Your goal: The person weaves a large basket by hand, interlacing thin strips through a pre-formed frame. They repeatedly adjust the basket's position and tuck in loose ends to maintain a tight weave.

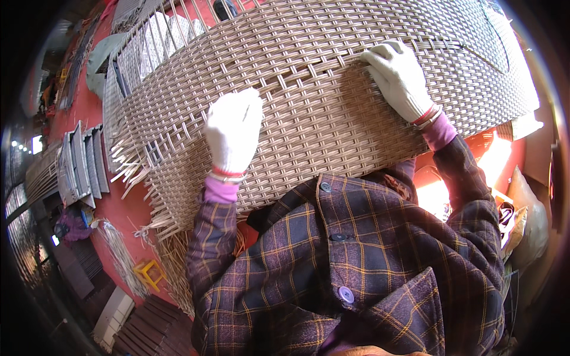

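A large woven wicker panel (320, 124) in grey-brown flat strands lies across my lap and reaches far ahead of me. A row of loose gaps runs through its weave between my two hands. My left hand (233, 129), in a white knit glove, is closed like a fist on the panel at the left end of this row; whatever its fingers hold is hidden. My right hand (396, 80), gloved the same way, rests farther up and right. Its fingers are bent and pressed together, tips at the gap row; I cannot make out a strand in them.
Cut strand ends (133, 163) stick out along the panel's left edge. Grey slatted pieces (83, 163) stand on the red floor (113, 204) at left, near a small yellow stool (149, 274) and a bundle of pale strands (122, 255). A translucent plastic bag (530, 219) sits at right.
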Tool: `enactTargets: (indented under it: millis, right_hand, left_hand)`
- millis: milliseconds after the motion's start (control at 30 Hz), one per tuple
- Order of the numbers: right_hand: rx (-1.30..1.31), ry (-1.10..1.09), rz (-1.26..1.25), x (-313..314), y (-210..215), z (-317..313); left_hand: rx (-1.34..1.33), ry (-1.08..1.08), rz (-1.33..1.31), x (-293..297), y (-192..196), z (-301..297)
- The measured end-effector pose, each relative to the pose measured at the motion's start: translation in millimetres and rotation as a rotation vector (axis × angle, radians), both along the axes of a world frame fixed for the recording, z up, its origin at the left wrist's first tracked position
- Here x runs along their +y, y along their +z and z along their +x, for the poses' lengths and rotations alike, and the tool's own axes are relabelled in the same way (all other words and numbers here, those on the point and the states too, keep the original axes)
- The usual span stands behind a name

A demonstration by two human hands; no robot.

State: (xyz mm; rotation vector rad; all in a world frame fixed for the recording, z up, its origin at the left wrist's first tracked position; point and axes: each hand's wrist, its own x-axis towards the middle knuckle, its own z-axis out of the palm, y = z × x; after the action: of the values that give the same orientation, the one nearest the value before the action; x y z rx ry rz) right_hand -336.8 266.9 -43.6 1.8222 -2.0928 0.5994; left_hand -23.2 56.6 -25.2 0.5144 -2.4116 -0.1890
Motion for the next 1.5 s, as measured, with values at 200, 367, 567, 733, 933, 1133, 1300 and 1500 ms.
enactTargets:
  millis: [200,367,567,733,933,1133,1300,1500]
  right_hand:
    - [-0.029,-0.03,-0.062,-3.2,3.4,11.0]
    - [-0.096,0.095,-0.097,-16.5,2.9,31.4]
    - [-0.1,0.137,-0.015,-29.7,-0.3,42.0]
    - [-0.076,0.138,0.039,-39.1,0.9,43.7]
    - [-0.063,0.171,0.061,-58.1,2.6,39.4]
    - [-0.121,0.266,0.058,-73.0,1.4,49.7]
    - [-0.16,0.322,0.003,-82.6,1.4,62.2]
    - [-0.233,0.302,0.087,-93.0,3.9,68.2]
  left_hand:
    - [-0.136,-0.126,0.111,8.8,0.4,-61.9]
    - [-0.186,-0.118,0.217,8.4,7.4,-77.6]
    - [-0.247,-0.116,0.227,4.4,4.5,-81.0]
    - [-0.239,-0.17,0.216,4.7,0.9,-78.0]
    - [-0.193,-0.186,0.064,53.2,5.6,-51.6]
    - [0.042,-0.086,0.127,19.4,5.6,-11.7]
    - [-0.175,-0.049,0.244,-15.9,5.4,-12.7]
    - [-0.447,-0.159,0.125,-40.2,9.3,-26.8]
